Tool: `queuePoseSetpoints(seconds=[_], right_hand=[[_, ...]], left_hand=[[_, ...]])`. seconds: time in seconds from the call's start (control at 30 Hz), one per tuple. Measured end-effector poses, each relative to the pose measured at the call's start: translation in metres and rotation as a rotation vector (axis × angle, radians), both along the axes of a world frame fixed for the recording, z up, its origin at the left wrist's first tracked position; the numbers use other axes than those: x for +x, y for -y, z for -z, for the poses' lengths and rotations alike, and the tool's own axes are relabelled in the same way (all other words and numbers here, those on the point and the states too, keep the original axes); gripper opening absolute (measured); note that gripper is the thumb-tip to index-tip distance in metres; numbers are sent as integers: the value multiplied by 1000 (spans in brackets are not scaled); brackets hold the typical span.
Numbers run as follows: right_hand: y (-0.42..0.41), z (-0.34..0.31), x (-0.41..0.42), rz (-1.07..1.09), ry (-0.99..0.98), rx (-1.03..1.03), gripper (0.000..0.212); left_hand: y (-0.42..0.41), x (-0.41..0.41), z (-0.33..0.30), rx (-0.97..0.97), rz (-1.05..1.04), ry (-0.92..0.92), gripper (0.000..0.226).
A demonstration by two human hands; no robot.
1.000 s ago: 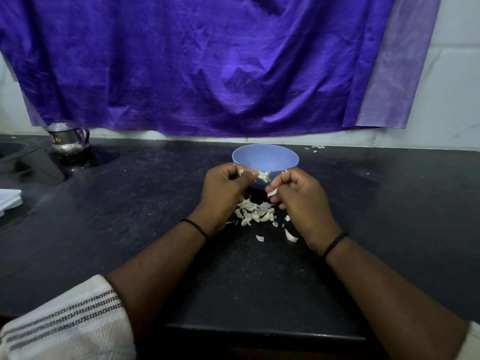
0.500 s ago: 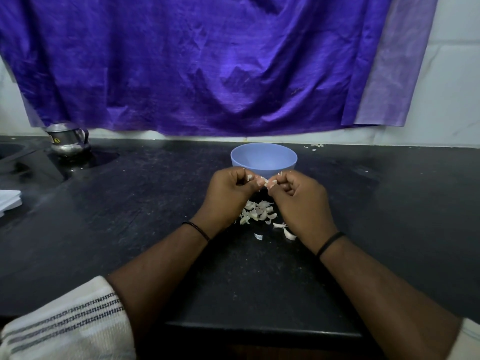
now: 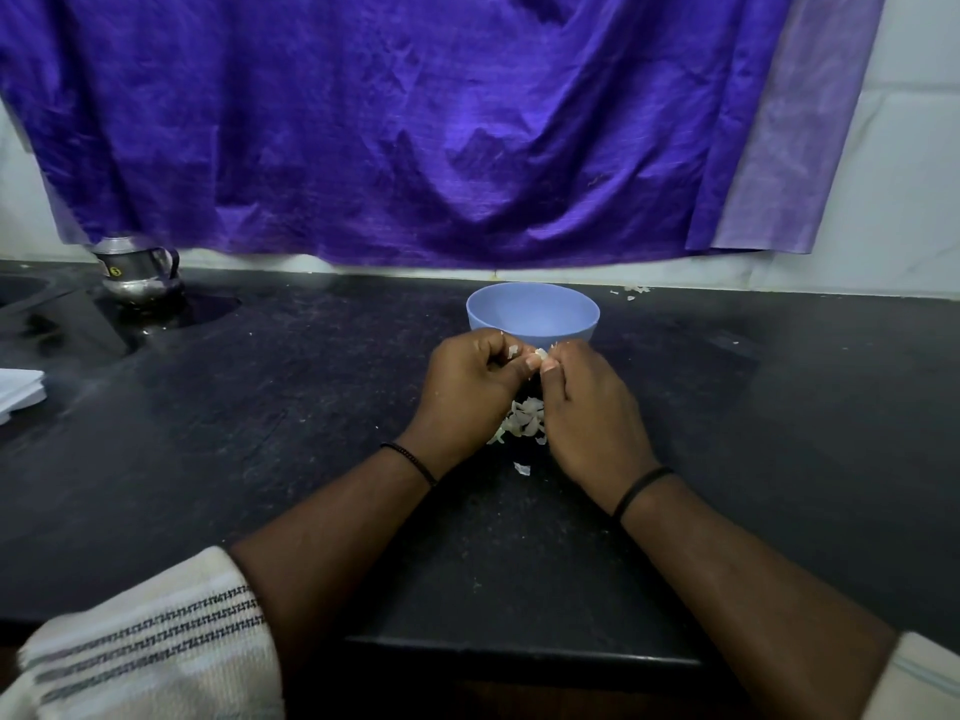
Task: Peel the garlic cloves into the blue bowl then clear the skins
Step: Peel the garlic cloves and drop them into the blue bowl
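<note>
Plenty of dark worktop [image 3: 260, 459] lies open on both sides of my hands, so sweeping room is no worry; its front edge sits close under my forearms, and skins pushed toward me could tip off it. To the far left stand a steel pot [image 3: 139, 270] and a folded white cloth [image 3: 18, 392], both well apart from the work. Behind hangs the purple cloth [image 3: 415, 137], clear of everything.

The blue bowl [image 3: 532, 314] stands just beyond my knuckles. I judge the main risk is here — a forward jerk as a skin tears free could knock it or flick papery bits into it.

My left hand [image 3: 470, 392] is curled round a garlic clove [image 3: 540, 356], pinching it at the fingertips, and my right hand [image 3: 587, 407] pinches the same clove from the other side; the clove is mostly hidden, so I cannot tell how much skin remains. A slip would likely drop it into the pile of skins [image 3: 524, 423] on the worktop between my wrists, where it is hard to find.

One loose flake [image 3: 521, 468] lies nearer me — light enough that a breath may scatter it.
</note>
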State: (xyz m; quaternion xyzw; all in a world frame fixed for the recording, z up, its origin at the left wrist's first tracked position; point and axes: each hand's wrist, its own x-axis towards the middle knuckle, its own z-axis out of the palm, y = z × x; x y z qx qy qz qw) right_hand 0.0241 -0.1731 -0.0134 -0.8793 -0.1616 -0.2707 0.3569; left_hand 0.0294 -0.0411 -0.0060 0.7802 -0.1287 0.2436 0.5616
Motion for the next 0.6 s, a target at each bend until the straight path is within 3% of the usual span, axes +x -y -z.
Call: queuePoseSetpoints(seconds=[0.3, 0.6], right_hand=[[-8, 1, -3, 59, 156, 75, 7], [-6, 3, 3, -26, 196, 81, 16]], left_hand=[[8, -3, -3, -206, 53, -73, 13], [1, -5, -6, -282, 87, -151, 14]])
